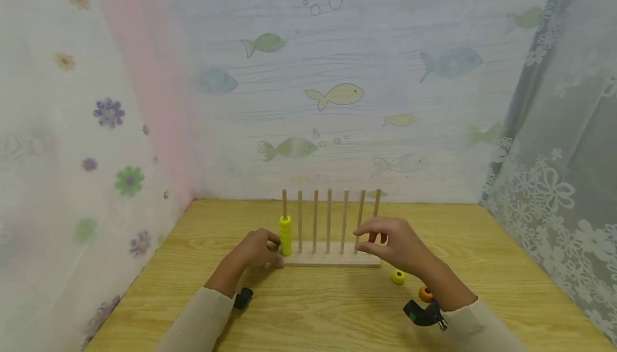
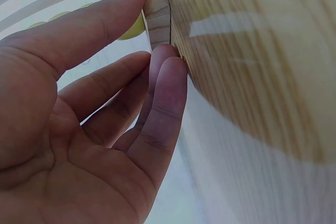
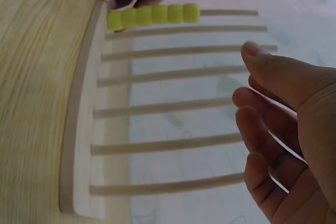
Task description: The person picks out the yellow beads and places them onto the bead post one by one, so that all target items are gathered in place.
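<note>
While steadying peg rack [image 1: 332, 259] on bench [image 1: 308, 309]: left hand [image 1: 257, 250] at rack's left end, thumb and fingertips [image 2: 170, 64] pressed on base edge, fingers nearly straight, nothing pinched. Yellow rings [image 1: 285, 234] stacked on leftmost peg, just beside left hand. Right hand [image 1: 392, 245] hovering in front of rack's right-end pegs, fingers loosely spread, holding nothing, apart from pegs. Loose yellow ring [image 1: 398, 277] and orange ring [image 1: 425, 293] on bench just below right hand, near its wrist. No readable writing or brand anywhere. Fish-print curtain [image 1: 337, 95] behind rack, beyond both hands.
</note>
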`<state>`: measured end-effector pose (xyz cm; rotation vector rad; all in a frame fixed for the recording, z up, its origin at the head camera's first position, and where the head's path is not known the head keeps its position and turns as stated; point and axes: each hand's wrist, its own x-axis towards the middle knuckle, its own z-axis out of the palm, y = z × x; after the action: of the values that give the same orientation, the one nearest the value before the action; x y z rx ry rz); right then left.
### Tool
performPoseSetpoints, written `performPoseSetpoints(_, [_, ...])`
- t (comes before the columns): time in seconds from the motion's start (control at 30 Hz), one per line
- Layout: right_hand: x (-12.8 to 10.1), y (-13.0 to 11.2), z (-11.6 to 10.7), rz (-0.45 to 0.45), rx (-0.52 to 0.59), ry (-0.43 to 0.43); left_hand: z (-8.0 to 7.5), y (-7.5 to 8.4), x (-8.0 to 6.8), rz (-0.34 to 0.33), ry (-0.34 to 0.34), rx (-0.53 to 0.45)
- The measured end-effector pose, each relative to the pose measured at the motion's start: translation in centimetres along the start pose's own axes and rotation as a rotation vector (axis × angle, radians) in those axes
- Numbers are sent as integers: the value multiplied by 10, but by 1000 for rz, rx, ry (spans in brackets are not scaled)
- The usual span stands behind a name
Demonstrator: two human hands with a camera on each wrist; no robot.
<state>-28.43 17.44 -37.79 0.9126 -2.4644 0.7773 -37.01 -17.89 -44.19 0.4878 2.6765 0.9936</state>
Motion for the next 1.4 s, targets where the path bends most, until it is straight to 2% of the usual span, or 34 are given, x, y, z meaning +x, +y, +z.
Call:
performPoseSetpoints(0.27, [-21,12,-7,87,-8,-57,1,-3,3,16,-5,11])
performPoseSetpoints(0.5, [-40,26,-18,148,7,-62,3,1,3,21,-14,-6])
performPoseSetpoints(0.8, [-48,47,-27,199,63,-178,0,0,4,13,11,9])
performPoseSetpoints(0.9, [-51,53,-30,241,124,-219,-1,0,4,11,15,6])
performPoseSetpoints(1.13, [-60,65,-27,334,345,-389,0,0,1,-2,1,15])
performPoseSetpoints(1.23, [-62,70,-24,338,376,-426,1,-1,0,3,5,15])
performPoseSetpoints(1.4, [-65,75,-22,342,357,-455,2,-2,1,14,8,12])
